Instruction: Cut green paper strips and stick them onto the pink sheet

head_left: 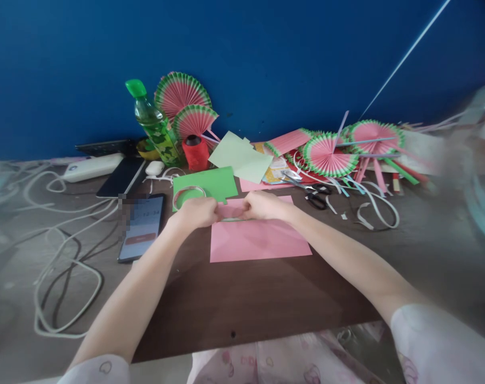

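1. The pink paper (pixel 260 242) lay flat mid-worktop (pixel 246 304), back from the near edge.
2. The left hand (pixel 197 212) and right hand (pixel 264 205) each pinched the paper's far edge, close together.
3. A phone (pixel 142 226) lay just left; a green card (pixel 212 184) and scissors (pixel 312 193) lay behind.
4. A bottle (pixel 154 125) and paper fans (pixel 330 154) lined the far edge.

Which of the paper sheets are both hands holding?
The pink sheet at the front: left hand and right hand pinch its far edge. The bright green sheet and pale green sheet lie behind it.
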The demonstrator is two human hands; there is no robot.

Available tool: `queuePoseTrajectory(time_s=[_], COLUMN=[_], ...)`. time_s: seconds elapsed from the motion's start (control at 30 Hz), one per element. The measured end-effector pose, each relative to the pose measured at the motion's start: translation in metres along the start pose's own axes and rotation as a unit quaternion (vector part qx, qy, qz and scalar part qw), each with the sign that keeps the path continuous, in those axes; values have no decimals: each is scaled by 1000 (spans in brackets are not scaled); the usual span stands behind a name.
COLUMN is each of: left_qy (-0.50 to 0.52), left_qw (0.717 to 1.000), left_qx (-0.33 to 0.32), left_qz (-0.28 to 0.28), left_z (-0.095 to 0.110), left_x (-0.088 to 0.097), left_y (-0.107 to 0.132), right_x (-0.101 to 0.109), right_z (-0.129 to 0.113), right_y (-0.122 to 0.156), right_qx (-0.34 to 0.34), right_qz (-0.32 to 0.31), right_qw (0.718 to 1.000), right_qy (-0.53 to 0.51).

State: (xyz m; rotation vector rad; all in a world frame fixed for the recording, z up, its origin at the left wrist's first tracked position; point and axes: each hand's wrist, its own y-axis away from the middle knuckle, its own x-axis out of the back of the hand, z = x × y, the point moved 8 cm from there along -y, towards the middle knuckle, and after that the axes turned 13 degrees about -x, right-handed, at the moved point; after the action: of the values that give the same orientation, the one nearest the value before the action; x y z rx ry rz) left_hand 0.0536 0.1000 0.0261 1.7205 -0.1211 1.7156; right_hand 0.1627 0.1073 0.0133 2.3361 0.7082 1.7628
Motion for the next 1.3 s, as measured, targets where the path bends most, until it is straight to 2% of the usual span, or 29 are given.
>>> queuePoseTrajectory(time_s=[0.4,0.7,1.0,1.3], left_qy=[-10,54,77,84], left_qw=[1000,998,997,996], left_qx=[25,-14,-9,-22], left_qz=[-13,-34,-23,2], left_z=[-5,-19,-21,-25], left_x=[-1,-6,-4,-4], left_y=[5,0,1,0], right_x=[-2,0,2,6], right_z=[0,0,8,13], right_y=[-1,-1,-4,-2], right_qx=[1,-8,-28,-42], right_qz=[-12,-11,2,-32], right_qw=[1000,1000,999,998], right_qy=[-7,8,32,32])
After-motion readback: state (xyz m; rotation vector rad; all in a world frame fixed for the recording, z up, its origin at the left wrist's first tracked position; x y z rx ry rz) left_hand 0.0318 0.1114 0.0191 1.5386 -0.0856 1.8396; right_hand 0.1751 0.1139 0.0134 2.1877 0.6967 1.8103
